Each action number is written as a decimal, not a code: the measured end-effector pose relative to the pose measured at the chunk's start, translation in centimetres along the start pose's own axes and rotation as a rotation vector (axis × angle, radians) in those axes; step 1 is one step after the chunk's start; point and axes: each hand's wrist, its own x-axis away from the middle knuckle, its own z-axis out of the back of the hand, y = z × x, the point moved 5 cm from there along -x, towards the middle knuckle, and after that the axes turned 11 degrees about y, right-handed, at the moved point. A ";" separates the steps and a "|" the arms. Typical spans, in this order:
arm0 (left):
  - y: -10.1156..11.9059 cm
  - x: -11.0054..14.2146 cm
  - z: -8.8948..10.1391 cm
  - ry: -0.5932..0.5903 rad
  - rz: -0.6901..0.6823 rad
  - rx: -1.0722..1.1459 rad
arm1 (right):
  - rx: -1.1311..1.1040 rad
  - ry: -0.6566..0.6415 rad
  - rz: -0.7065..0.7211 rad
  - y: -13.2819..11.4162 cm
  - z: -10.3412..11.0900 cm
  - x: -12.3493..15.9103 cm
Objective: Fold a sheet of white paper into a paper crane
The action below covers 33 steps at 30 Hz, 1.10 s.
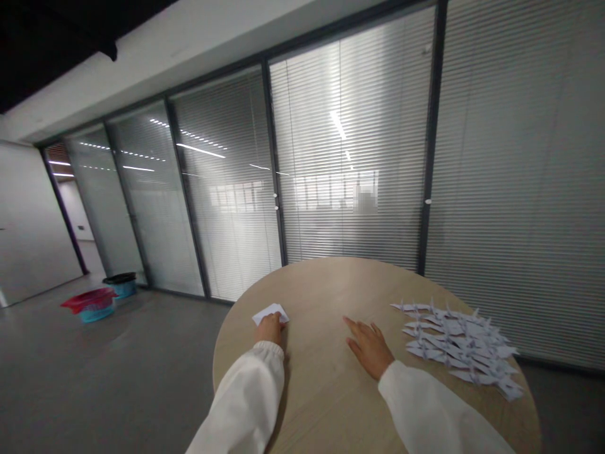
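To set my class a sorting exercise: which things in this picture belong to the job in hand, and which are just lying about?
Job in hand:
left hand
folded white paper
right hand
pile of paper cranes

Just lying about:
red-and-blue tubs
blue bin

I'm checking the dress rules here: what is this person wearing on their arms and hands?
The left sleeve and right sleeve are long, loose and white, the left one gathered into an elastic cuff at the wrist. The left hand and right hand are bare, with no gloves.
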 end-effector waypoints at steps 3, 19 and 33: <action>-0.2 -0.3 -0.1 -0.002 0.013 -0.026 | -0.007 0.019 0.003 0.1 0.0 0.0; -0.4 -0.5 -0.1 0.037 0.007 -0.050 | -0.037 0.045 0.013 -0.1 0.4 0.0; -0.8 -0.3 3.3 0.410 0.113 0.104 | -0.050 0.042 0.010 -0.2 0.6 0.0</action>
